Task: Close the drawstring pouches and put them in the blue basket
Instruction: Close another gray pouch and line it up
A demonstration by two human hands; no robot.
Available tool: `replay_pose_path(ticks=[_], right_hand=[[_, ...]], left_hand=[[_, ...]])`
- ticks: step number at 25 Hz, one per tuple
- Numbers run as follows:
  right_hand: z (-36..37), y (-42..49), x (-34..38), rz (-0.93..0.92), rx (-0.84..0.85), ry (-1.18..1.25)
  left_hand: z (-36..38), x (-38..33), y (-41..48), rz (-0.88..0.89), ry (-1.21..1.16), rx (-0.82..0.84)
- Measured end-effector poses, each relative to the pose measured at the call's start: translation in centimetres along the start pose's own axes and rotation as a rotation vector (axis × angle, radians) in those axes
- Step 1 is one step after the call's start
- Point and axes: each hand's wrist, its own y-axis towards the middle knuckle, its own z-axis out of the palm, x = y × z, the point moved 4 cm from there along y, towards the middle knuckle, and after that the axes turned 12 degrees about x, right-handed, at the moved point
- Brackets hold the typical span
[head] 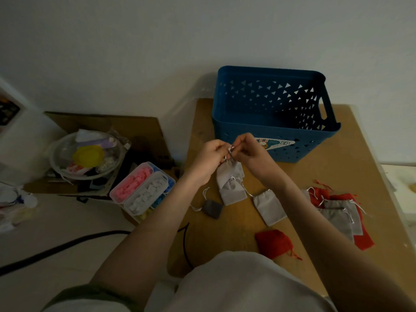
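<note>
Two hands meet close together over the middle of the table. The left hand (208, 159) and the right hand (248, 152) each pinch the thin silver drawstring cords (230, 152) between curled fingertips. A light grey fabric pouch (229, 173) hangs from those cords at 6 o'clock beneath the knuckles (whether its lower edge touches what lies under it cannot be told).

Just below it, also at 6 o'clock, a second grey pouch (231, 194) lies flat. A third grey pouch (269, 208) lies at 5 o'clock and a small dark grey pouch (212, 209) at 7 o'clock. A lone red pouch (273, 243) lies nearer the person, again about 5 o'clock. A loose heap of red and grey pouches (337, 213) sits at 4 o'clock, well apart from the hands. The tall blue plastic basket (270, 129), pierced with triangular holes, stands upright at 1 o'clock, just behind the right hand.

All of this rests on a matt brown board tabletop (236, 230) near a plain white wall (202, 30). Off the table's left edge, at 8 o'clock, is a clear divided plastic box (141, 190) of pink, white and blue pieces. At 9 o'clock a glass bowl with a yellow lid (87, 155) sits on a brown cardboard sheet (112, 122). A black cable (56, 248) crosses the pale floor at 8 o'clock.
</note>
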Motion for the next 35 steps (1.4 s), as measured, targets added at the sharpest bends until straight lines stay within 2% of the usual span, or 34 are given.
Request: replay_pose_path(ticks=[7, 13, 17, 23, 25, 27, 30, 35], right_hand=[[-0.3, 0.2, -0.7, 0.122, -0.128, -0.119], [-0.1, 0.3, -0.7, 0.144, -0.136, -0.129], [-0.2, 0.2, -0.6, 0.116, -0.232, -0.187], [0.5, 0.0, -0.1, -0.051, -0.18, -0.331], [0.5, -0.1, 0.1, -0.048, -0.204, -0.286], [0.4, 0.2, -0.2, 0.049, -0.23, -0.2], [0.7, 0.7, -1.0, 0.216, -0.15, -0.144], [0.8, -0.2, -0.6, 0.288, -0.117, 0.027]], left_hand=[[1.1, -0.1, -0.6, 0.043, 0.174, 0.043], [0.8, -0.4, -0.5, 0.105, 0.251, -0.073], [0.8, -0.3, -0.2, 0.041, 0.167, -0.126], [0.4, 0.9, 0.4, -0.15, -0.029, -0.063], [0.3, 0.5, 0.3, -0.138, -0.064, -0.032], [0.3, 0.2, 0.2, -0.1, -0.088, -0.015], [0.4, 0.0, 0.0, -0.06, -0.119, -0.016], [0.3, 0.2, -0.2, -0.017, -0.028, 0.01]])
